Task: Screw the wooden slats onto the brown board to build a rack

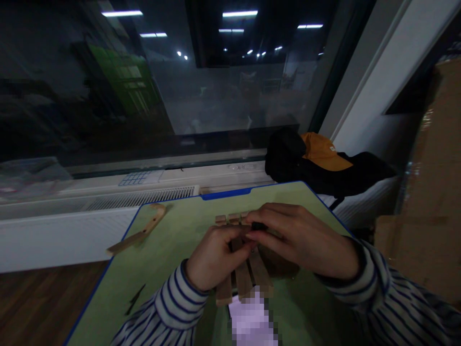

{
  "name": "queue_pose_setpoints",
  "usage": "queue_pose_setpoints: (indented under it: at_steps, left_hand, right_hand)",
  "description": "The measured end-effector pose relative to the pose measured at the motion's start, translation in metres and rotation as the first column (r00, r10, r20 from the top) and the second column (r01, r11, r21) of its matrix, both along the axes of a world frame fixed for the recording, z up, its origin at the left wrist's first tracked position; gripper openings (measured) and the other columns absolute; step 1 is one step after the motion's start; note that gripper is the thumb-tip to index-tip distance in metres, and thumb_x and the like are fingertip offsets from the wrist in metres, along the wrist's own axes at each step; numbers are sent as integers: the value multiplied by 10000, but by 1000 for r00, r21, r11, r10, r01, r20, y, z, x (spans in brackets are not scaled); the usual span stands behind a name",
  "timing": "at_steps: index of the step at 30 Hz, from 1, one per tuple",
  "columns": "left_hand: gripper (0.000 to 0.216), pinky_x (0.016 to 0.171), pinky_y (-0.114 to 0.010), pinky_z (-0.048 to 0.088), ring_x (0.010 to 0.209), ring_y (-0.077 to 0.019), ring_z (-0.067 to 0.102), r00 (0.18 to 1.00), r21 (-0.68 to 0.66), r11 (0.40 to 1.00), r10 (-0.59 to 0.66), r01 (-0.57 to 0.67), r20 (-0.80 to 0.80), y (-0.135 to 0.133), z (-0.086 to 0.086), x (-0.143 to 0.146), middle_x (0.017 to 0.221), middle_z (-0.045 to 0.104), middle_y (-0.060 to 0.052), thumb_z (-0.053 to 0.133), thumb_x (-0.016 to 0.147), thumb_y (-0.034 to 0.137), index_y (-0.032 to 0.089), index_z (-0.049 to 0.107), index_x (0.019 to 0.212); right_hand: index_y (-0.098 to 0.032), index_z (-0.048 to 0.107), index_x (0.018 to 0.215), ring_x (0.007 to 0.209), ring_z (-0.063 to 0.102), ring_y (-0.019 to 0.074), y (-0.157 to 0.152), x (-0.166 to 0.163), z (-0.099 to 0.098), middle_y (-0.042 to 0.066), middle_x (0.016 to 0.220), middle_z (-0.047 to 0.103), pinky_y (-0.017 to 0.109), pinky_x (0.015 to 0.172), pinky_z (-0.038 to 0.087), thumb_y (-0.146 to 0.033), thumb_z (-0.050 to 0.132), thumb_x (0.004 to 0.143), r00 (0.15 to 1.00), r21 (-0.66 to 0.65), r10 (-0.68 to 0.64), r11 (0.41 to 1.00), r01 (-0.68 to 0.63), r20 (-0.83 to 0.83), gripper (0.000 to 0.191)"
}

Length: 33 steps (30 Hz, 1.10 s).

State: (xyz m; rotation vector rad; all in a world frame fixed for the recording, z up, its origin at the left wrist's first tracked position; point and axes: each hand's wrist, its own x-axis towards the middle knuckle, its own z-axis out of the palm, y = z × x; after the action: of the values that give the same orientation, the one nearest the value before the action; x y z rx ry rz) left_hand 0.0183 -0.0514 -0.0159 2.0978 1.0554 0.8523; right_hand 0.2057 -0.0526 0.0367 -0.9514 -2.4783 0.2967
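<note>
A slatted wooden piece (242, 278), made of several narrow boards with gaps between them, lies on the green table under my hands. My right hand (288, 233) pinches a small black part (258, 226) between thumb and fingers, just above the slats; its kind is unclear. From the other side my left hand (219, 254) reaches over the boards, thumb and fingertips closed together close to the right fingertips. What those left fingers hold, if anything, is hidden in the dim light. Below the slats lies a phone-like device with a bright, pixelated screen (252, 319).
An angled wooden piece with holes (149, 226) lies at the left edge of the blue-rimmed table (180, 216). Nearer me is a thin dark item (135, 300). A radiator (144, 197), black bag (284, 154), orange cap (324, 151) and cardboard (428, 192) surround the table.
</note>
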Motion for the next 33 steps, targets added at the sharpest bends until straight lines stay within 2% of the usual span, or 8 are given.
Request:
queue_pose_setpoints:
  at_steps: [6, 12, 16, 26, 33]
  left_hand:
    - [187, 735, -245, 482, 784, -154, 657, 999, 3, 999, 43, -43, 14, 0, -2, 2, 884, 723, -2, 632, 778, 196, 199, 686, 957]
    - [148, 713, -242, 470, 756, -149, 654, 1000, 1, 1000, 20, -20, 1, 0, -1, 1, 824, 718, 13, 599, 789, 157, 204, 693, 893]
    - [114, 657, -241, 462, 687, -145, 637, 1000, -2, 1000, 22, -22, -15, 0, 1, 0, 769, 708, 2, 587, 802, 185, 180, 697, 832]
    - [174, 755, -249, 477, 816, -156, 657, 1000, -24, 1000, 11, -10, 26, 1, -2, 3, 889, 727, 8, 612, 798, 186, 208, 696, 949]
    - [132, 751, -283, 488, 806, -181, 658, 1000, -37, 999, 7, -6, 22, 3, -5, 3, 841, 727, -19, 651, 780, 210, 192, 707, 897]
  right_hand:
    - [-192, 560, 1082, 896, 585, 166, -2, -1, 2, 44, 962, 634, 308, 787, 465, -291, 492, 894, 1000, -21, -26, 999, 26, -7, 223]
    - [-236, 485, 1247, 981, 581, 169, -4, -1, 3, 50, 1103, 627, 330, 858, 454, -254, 466, 901, 1000, -47, 16, 999, -16, 7, 347]
    - [-235, 513, 1213, 943, 590, 157, -4, -1, 1, 40, 1054, 636, 311, 832, 459, -265, 450, 913, 1000, -18, 15, 1000, -15, 15, 308]
    - [-218, 540, 1152, 893, 585, 178, 0, 0, -3, 49, 960, 633, 330, 809, 454, -301, 469, 906, 998, 11, -42, 999, 42, 49, 269]
    - [-209, 544, 1135, 898, 593, 165, -3, 0, 0, 39, 981, 648, 303, 789, 467, -283, 488, 898, 999, 14, -34, 999, 34, 31, 255]
